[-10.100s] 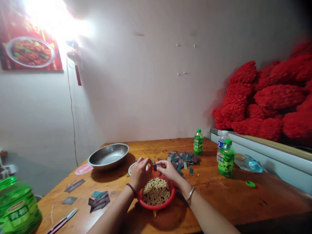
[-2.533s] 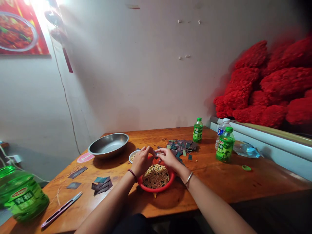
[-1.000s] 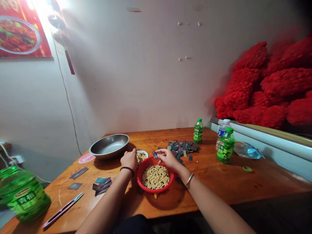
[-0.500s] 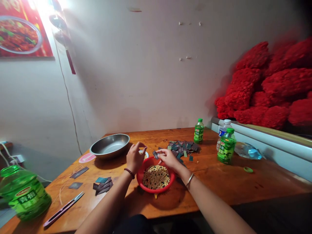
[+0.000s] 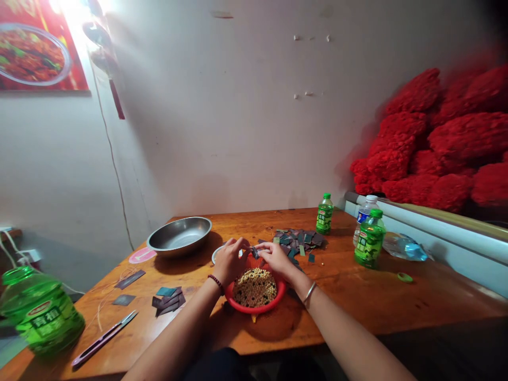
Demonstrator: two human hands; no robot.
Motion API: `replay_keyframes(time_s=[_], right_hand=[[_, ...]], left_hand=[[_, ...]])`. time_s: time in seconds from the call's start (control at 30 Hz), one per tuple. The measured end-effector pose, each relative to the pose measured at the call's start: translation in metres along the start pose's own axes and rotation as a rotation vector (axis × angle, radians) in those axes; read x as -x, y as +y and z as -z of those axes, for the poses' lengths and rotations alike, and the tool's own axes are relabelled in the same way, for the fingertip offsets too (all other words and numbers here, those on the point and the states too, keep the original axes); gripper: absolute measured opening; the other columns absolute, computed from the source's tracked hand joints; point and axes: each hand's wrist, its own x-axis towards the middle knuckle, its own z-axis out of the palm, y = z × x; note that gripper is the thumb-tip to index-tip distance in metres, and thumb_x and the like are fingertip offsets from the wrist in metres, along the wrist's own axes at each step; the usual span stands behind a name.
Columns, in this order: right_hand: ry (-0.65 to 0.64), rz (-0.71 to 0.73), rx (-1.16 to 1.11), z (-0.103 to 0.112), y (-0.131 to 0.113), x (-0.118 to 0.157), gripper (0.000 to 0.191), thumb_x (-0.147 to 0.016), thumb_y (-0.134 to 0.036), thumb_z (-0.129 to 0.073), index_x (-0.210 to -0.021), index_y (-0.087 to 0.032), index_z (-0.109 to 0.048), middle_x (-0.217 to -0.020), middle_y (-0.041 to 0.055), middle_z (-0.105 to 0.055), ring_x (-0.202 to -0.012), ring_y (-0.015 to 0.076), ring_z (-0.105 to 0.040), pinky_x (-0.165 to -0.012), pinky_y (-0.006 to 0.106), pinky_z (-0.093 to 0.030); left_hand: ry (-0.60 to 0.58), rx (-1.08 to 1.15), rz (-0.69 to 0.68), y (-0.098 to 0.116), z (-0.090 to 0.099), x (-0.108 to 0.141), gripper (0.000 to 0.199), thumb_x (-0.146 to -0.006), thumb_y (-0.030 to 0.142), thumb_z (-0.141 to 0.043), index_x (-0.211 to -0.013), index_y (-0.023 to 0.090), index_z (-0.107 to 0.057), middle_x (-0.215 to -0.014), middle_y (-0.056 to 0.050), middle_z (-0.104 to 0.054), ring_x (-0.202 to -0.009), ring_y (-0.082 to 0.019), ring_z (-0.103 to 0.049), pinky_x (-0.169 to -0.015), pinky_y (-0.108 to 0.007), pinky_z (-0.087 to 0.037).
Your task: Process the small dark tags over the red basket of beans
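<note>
My right hand pinches a small dark rectangular patch over the far rim of a red plastic basket. My left hand is closed, its fingertips meeting at the patch's left side; whatever they pinch is too small to make out. Inside the basket lie many small round pale beads with dark ones among them. A small white dish is mostly hidden behind my left hand. Beyond my right hand spreads a pile of similar dark patches.
A metal bowl stands at the back left. Nearer are stacked patches, thread snips and a large green bottle. Green bottles and a tape roll are at right, below red bundles on a ledge.
My left hand has moved right and closed in on the patch in my right hand; the two hands now meet over the basket. The right hand has barely moved.
</note>
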Motion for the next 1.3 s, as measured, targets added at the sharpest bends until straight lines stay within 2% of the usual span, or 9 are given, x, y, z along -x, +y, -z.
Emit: replay_keyframes(time_s=[0.2, 0.57, 0.73, 1.03, 1.2, 1.3], right_hand=[[0.022, -0.016, -0.010, 0.000, -0.004, 0.002, 0.022, -0.071, -0.008, -0.050, -0.087, -0.012, -0.065, -0.080, 0.0043, -0.069, -0.043, 0.0068, -0.054, -0.043, 0.019, -0.045], [0.001, -0.001, -0.023, 0.000, -0.002, 0.001, 0.022, -0.072, -0.009, -0.051, -0.089, -0.012, -0.064, -0.078, 0.0046, -0.068, -0.046, 0.0078, -0.056, -0.044, 0.018, -0.044], [0.013, -0.013, -0.025, 0.000, -0.002, 0.001, 0.021, -0.071, -0.009, -0.052, -0.088, -0.013, -0.065, -0.077, 0.0036, -0.068, -0.043, 0.0070, -0.055, -0.042, 0.018, -0.043], [0.006, -0.007, -0.017, -0.001, -0.005, 0.003, 0.022, -0.072, -0.009, -0.051, -0.088, -0.013, -0.065, -0.079, 0.0036, -0.068, -0.045, 0.0072, -0.055, -0.044, 0.019, -0.046], [0.014, -0.023, -0.014, -0.001, -0.004, 0.002, 0.022, -0.072, -0.008, -0.051, -0.088, -0.013, -0.065, -0.081, 0.0045, -0.069, -0.047, 0.0076, -0.057, -0.045, 0.019, -0.047], [0.002, -0.014, -0.002, 0.001, 0.000, 0.000, 0.022, -0.073, -0.010, -0.050, -0.089, -0.013, -0.065, -0.080, 0.0047, -0.069, -0.046, 0.0073, -0.057, -0.045, 0.018, -0.046]], left_hand=[[-0.014, 0.024, -0.006, -0.003, -0.002, -0.001, 0.016, -0.083, 0.038, -0.052, -0.089, 0.024, -0.056, -0.087, 0.001, -0.061, -0.077, -0.011, -0.057, -0.065, -0.021, -0.039], [0.022, 0.095, -0.043, -0.006, -0.008, -0.001, 0.020, -0.078, 0.034, -0.061, -0.092, 0.024, -0.053, -0.088, 0.002, -0.066, -0.085, -0.013, -0.058, -0.066, -0.023, -0.041], [0.024, 0.070, -0.020, -0.007, -0.010, -0.001, 0.022, -0.078, 0.036, -0.060, -0.093, 0.024, -0.051, -0.083, 0.003, -0.065, -0.083, -0.014, -0.058, -0.065, -0.023, -0.040], [-0.025, 0.086, -0.052, -0.006, -0.009, -0.001, 0.017, -0.078, 0.034, -0.059, -0.088, 0.023, -0.050, -0.087, 0.003, -0.062, -0.077, -0.012, -0.056, -0.063, -0.021, -0.039], [-0.002, 0.063, -0.021, -0.007, -0.011, 0.000, 0.014, -0.079, 0.032, -0.057, -0.086, 0.023, -0.049, -0.086, 0.002, -0.060, -0.073, -0.011, -0.055, -0.061, -0.021, -0.037], [-0.017, 0.093, -0.048, -0.007, -0.010, 0.000, 0.017, -0.078, 0.032, -0.059, -0.086, 0.023, -0.048, -0.086, 0.002, -0.061, -0.074, -0.012, -0.055, -0.062, -0.021, -0.037]])
